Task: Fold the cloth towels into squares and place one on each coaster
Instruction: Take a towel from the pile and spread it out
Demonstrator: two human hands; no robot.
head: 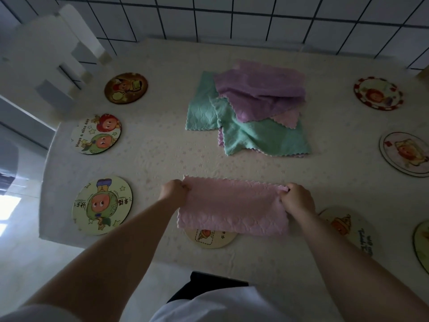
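While both hands pinch pink towel (233,211) corners, left (173,190), right (298,198)

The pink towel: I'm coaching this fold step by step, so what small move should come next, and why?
Probably bring one end across to the other. The pink towel is a long half-folded strip, pinched at its ends by the left hand and right hand, not yet square, over a coaster.

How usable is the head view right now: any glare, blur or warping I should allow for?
Head view: dim, flat light; blown-out bright patch at far left; wide-angle bending curves the wall tiles and table edge; chair soft; pink towel and both hands, left and right, reasonably sharp.
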